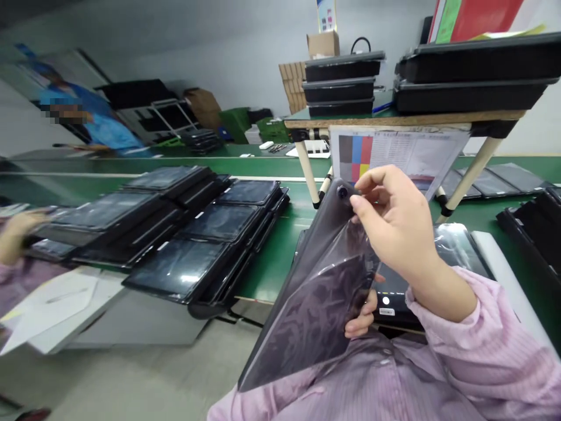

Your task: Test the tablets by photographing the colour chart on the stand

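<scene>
A dark tablet (302, 280) is tilted in front of me, its back with the round camera lens towards me. Clear plastic film (315, 318) lies wrinkled over that back, creased and lifted towards the upper right corner. My left hand (363, 316) holds the tablet from behind, fingers showing at its right edge; the palm is hidden. At the upper corner beside the lens, my right hand (398, 222) has thumb and fingers closed in a pinch on the film's edge. Behind my right wrist, another tablet (390, 301) with a lit screen lies on the bench.
Stacked black trays with tablets (197, 257) cover the green bench (267, 275) at left. A raised shelf (394, 120) carries more black trays (344, 70); a printed colour sheet (394, 155) hangs below it. Co-workers are at far left (87, 114) and near left (20, 234).
</scene>
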A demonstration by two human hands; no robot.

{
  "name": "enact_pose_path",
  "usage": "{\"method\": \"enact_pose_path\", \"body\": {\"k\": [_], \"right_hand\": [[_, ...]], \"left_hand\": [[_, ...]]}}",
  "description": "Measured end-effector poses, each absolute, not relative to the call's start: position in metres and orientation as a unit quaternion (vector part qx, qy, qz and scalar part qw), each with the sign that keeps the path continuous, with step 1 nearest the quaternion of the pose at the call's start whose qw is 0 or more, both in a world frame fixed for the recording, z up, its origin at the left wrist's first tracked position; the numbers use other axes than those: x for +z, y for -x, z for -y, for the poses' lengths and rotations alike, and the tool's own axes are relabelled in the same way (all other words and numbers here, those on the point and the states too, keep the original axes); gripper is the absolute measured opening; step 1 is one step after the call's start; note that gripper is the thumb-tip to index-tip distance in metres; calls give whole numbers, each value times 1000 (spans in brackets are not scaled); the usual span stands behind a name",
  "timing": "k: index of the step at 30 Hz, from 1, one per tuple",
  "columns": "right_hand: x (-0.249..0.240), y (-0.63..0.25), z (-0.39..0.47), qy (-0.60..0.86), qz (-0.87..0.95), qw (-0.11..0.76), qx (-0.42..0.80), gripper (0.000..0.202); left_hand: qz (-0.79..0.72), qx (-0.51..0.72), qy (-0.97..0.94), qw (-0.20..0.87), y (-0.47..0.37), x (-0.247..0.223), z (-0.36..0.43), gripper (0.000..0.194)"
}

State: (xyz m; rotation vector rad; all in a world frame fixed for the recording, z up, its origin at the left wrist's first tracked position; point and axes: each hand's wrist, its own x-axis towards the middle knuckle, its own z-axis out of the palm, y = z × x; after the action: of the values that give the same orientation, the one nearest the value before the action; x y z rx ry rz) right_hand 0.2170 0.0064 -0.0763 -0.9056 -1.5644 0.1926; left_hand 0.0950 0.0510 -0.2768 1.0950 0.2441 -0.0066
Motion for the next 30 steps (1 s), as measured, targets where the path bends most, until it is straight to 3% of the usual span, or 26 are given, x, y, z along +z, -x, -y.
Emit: {"method": "enact_pose_path", "body": {"k": [3, 6, 16, 23, 30], "right_hand": [[-70, -224, -7, 420, 664, 596, 164, 7], [-65, -227, -4, 425, 656, 593, 194, 9], [-53, -239, 2, 428, 647, 578, 253, 18], [-51, -246, 8, 427, 614, 581, 321, 35], [-57, -248, 7, 411, 582, 609, 347, 32]], "left_hand": [[-9, -162, -470, 868, -101, -299, -48, 77], [44, -212, -427, 878, -105, -317, -45, 74], [75, -237, -370, 895, -103, -320, -51, 87], [75, -251, -358, 896, -107, -321, -48, 89], [93, -234, -342, 905, -107, -327, -46, 87]]}}
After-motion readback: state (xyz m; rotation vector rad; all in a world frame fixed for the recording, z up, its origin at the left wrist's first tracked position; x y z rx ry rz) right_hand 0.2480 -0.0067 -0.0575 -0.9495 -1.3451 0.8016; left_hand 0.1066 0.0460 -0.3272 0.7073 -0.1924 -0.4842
